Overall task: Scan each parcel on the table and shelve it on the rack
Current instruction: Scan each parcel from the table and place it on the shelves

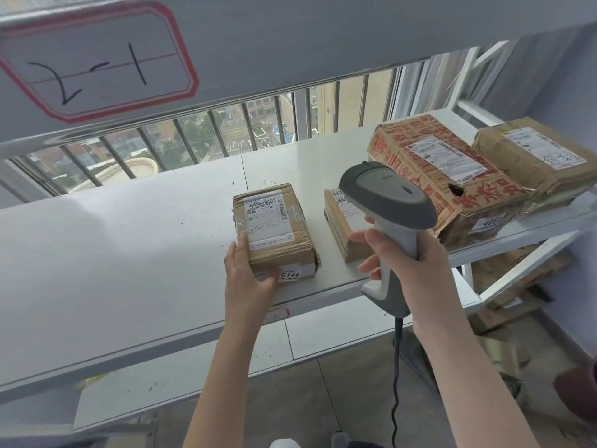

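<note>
White shelf (113,253), barred window (200,130) bkgd.

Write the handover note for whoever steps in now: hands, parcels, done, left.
Left hand grips the near corner of the small brown cardboard parcel labelled 5144, flat on the white rack shelf.
Right hand holds the grey-and-white barcode scanner above the shelf.
Right of that parcel sit another brown box, a large red-printed carton and a tan taped box.
Done: four parcels on shelf.
Left: release 5144; table out of view, remaining count unknown.
</note>
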